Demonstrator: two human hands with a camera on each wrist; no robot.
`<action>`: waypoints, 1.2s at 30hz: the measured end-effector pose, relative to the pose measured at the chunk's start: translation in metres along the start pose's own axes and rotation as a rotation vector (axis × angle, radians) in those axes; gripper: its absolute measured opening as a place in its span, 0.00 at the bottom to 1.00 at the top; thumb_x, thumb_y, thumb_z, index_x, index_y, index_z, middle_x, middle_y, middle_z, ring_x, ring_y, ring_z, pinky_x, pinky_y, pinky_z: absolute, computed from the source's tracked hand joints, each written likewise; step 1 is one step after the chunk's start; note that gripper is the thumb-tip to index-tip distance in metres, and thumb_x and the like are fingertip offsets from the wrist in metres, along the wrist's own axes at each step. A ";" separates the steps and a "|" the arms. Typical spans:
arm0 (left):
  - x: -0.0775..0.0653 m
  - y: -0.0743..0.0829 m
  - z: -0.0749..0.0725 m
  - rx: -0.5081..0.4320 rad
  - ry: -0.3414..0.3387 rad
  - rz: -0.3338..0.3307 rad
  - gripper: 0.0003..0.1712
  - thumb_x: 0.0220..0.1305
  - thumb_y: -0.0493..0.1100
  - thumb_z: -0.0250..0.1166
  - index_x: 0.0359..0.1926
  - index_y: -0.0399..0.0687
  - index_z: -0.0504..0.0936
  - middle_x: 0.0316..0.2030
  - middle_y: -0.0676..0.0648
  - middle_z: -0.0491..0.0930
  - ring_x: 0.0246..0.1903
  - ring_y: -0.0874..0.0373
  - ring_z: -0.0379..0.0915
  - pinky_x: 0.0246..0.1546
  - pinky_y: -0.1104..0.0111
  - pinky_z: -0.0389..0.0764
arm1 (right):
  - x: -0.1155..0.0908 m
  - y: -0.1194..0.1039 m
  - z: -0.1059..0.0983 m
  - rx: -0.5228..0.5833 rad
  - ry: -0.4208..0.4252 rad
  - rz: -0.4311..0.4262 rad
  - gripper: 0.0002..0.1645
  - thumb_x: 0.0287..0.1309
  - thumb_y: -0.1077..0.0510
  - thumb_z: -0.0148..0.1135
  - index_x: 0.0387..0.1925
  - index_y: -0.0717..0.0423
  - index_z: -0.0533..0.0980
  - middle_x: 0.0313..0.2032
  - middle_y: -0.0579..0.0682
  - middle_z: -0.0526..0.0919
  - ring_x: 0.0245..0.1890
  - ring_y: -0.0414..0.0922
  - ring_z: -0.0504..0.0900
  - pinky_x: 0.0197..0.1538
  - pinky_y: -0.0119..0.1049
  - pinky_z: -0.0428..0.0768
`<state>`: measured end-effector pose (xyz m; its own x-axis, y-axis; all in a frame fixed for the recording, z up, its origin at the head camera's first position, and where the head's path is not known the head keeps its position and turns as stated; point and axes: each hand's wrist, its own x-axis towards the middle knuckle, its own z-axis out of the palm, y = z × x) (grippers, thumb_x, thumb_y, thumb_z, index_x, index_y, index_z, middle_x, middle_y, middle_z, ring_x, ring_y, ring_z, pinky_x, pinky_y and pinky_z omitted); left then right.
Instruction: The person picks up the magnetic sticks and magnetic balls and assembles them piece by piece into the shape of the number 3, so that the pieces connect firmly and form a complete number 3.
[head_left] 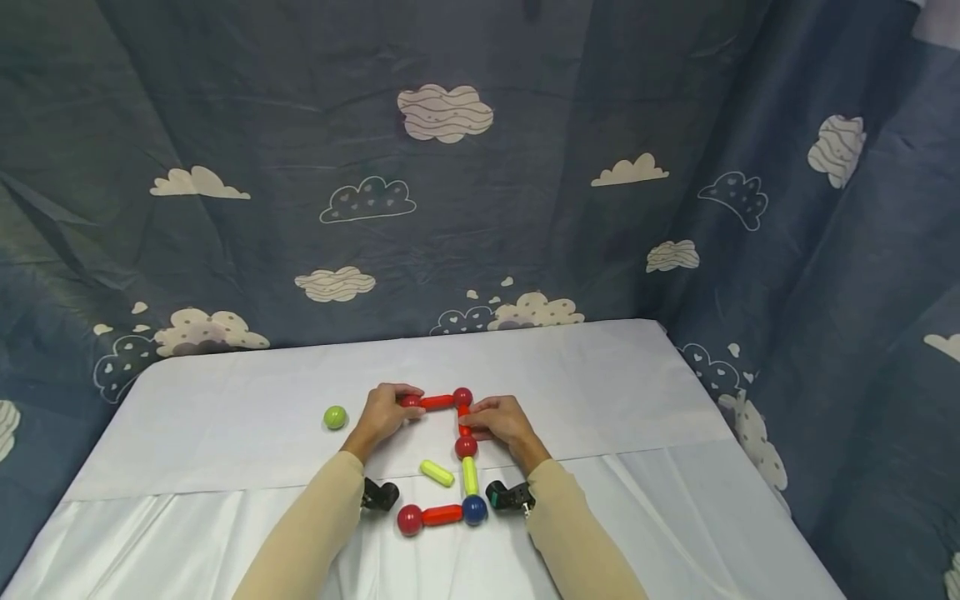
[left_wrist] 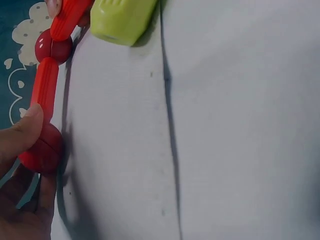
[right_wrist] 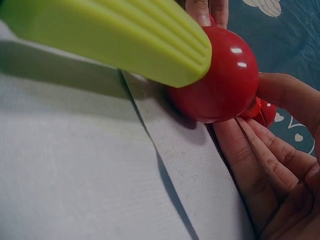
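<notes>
Red, yellow-green and blue balls and rods lie joined in a bent chain on the white cloth. My left hand (head_left: 386,413) holds the red ball (left_wrist: 42,150) at the chain's far left end, its thumb lying by the joint with a red rod (left_wrist: 45,87). That rod runs right to the corner red ball (head_left: 462,397). My right hand (head_left: 504,420) pinches the red rod (head_left: 464,422) below that corner. Close to its fingers is another red ball (right_wrist: 222,75), with a yellow-green rod (right_wrist: 125,37) joined to it, leading to a blue ball (head_left: 474,509).
From the blue ball, a red rod (head_left: 442,515) reaches left to a red ball (head_left: 409,520). A loose yellow-green rod (head_left: 437,473) lies inside the chain's bend. Left of my left hand sits a green ball (head_left: 335,417). A dark cloud-patterned curtain (head_left: 510,217) hangs behind the table.
</notes>
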<state>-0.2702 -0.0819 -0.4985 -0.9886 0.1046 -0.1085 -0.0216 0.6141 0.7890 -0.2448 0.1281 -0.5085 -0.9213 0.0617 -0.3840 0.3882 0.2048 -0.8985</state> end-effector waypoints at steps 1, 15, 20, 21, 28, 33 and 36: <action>0.000 0.000 0.000 -0.002 0.002 0.000 0.18 0.51 0.36 0.74 0.46 0.43 0.86 0.45 0.42 0.82 0.46 0.51 0.74 0.51 0.57 0.71 | 0.000 0.000 0.000 -0.001 0.000 0.000 0.16 0.44 0.62 0.76 0.37 0.63 0.80 0.31 0.54 0.84 0.25 0.42 0.83 0.31 0.32 0.81; -0.004 -0.004 0.002 -0.030 0.048 0.008 0.17 0.52 0.38 0.73 0.46 0.42 0.85 0.45 0.42 0.83 0.44 0.51 0.75 0.50 0.57 0.73 | 0.002 0.002 0.002 -0.023 0.008 0.009 0.17 0.44 0.62 0.76 0.37 0.62 0.80 0.31 0.54 0.84 0.25 0.41 0.83 0.31 0.32 0.81; -0.008 -0.003 -0.003 0.059 0.029 0.060 0.23 0.53 0.40 0.73 0.52 0.44 0.80 0.50 0.41 0.78 0.51 0.47 0.72 0.56 0.53 0.69 | 0.003 0.001 0.001 -0.018 0.004 0.022 0.16 0.45 0.61 0.75 0.37 0.61 0.80 0.32 0.54 0.84 0.27 0.43 0.84 0.32 0.32 0.81; -0.010 -0.003 -0.004 0.083 0.033 0.080 0.25 0.53 0.41 0.73 0.53 0.44 0.79 0.52 0.40 0.77 0.52 0.46 0.70 0.56 0.52 0.68 | 0.004 0.001 0.000 -0.017 0.003 0.018 0.16 0.45 0.61 0.75 0.37 0.62 0.80 0.32 0.54 0.85 0.27 0.43 0.84 0.32 0.32 0.81; -0.029 -0.004 -0.017 0.163 0.050 0.161 0.29 0.52 0.44 0.74 0.56 0.48 0.77 0.57 0.40 0.68 0.59 0.44 0.61 0.60 0.49 0.65 | 0.005 -0.001 -0.002 -0.028 0.015 0.001 0.17 0.46 0.61 0.75 0.38 0.62 0.79 0.32 0.54 0.84 0.28 0.43 0.84 0.32 0.32 0.81; -0.047 -0.002 -0.019 0.181 -0.041 0.225 0.24 0.52 0.42 0.74 0.51 0.47 0.80 0.52 0.44 0.73 0.55 0.46 0.66 0.58 0.51 0.68 | 0.003 0.001 0.000 -0.016 -0.001 0.003 0.17 0.46 0.61 0.74 0.39 0.64 0.80 0.32 0.54 0.85 0.28 0.43 0.84 0.32 0.33 0.81; -0.054 0.000 -0.016 0.185 -0.121 0.267 0.20 0.52 0.41 0.74 0.47 0.49 0.81 0.48 0.47 0.76 0.51 0.48 0.70 0.55 0.53 0.70 | 0.002 0.002 0.001 -0.014 0.004 0.007 0.17 0.47 0.61 0.74 0.39 0.64 0.80 0.33 0.54 0.85 0.29 0.43 0.84 0.32 0.33 0.82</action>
<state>-0.2197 -0.0997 -0.4831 -0.9307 0.3658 0.0078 0.2740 0.6827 0.6773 -0.2459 0.1272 -0.5109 -0.9188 0.0667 -0.3891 0.3939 0.2183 -0.8928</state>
